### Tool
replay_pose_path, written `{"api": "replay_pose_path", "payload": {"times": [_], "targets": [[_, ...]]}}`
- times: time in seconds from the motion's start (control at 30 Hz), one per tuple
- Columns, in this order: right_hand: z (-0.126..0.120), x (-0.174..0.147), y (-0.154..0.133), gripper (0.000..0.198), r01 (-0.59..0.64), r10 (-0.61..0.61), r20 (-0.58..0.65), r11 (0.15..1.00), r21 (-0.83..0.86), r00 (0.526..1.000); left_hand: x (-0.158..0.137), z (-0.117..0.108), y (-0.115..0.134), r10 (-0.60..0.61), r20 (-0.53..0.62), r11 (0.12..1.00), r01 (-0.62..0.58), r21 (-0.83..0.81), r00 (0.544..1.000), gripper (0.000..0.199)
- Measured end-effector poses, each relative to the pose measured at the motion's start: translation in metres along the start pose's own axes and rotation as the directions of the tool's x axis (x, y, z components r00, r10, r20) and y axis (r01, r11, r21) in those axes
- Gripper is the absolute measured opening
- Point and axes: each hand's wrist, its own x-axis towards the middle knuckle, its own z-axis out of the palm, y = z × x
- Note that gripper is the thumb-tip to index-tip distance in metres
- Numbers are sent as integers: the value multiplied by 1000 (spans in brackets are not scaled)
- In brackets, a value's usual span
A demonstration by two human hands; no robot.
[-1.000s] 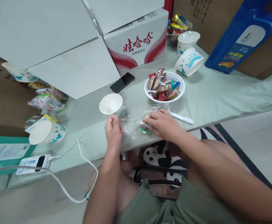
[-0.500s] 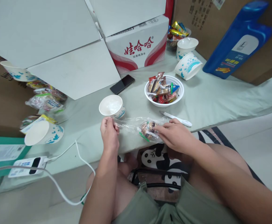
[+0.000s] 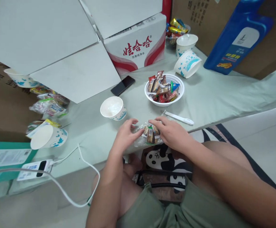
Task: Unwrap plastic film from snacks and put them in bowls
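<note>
We see a crumpled clear bag [image 3: 140, 142] around brown packaged snacks [image 3: 150, 136]. It lies at our counter's near edge [image 3: 109, 154].

The box [image 3: 134, 61] read "娃哈哈®" over "饮用纯净水"; the left carton [image 3: 7, 122] showed "密"; small print on the bottle [image 3: 242, 41] was blurred.

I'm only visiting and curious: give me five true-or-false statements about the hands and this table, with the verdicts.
1. The left hand and right hand are on opposite sides of a clear bag. True.
2. The white bowl has nothing in it. False: it holds wrapped snacks.
3. A white-handled implement lies closer to the right hand. True.
4. The dark phone is in the left hand. False: it lies on the table.
5. A patterned paper cup stands just beyond the left hand. True.
</note>
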Motion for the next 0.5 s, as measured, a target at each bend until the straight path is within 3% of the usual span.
{"api": "replay_pose_path", "payload": {"times": [0.03, 0.1, 0.2, 0.37, 0.43, 0.5], "targets": [[1, 0, 1, 63, -2, 2, 4, 1000, 12, 1000, 4, 6, 2, -18, 33, 1000, 18, 4, 999, 21], [0, -1, 4, 54, -1, 2, -39, 1000, 31, 999, 12, 17, 5, -87, 29, 996, 88, -36, 996, 21], [-4, -4, 10, 32, 3, 6, -202, 999, 48, 979, 22, 22, 6, -227, -57, 943, 204, -264, 972, 27], [-16, -3, 21, 28, 22, 26, -382, 992, 122, 924, 27, 6, 5, -525, -64, 679, 372, -633, 849, 22], [-21, -2, 28, 27, 12, 42, -384, 991, 135, 922, 24, 1, 4, -578, -32, 599, 397, -695, 815, 21], [-26, -3, 34, 26, 21, 13, -249, 991, 133, 968, 21, -1, 4, -583, -21, 564, 386, -730, 812, 21]]}}
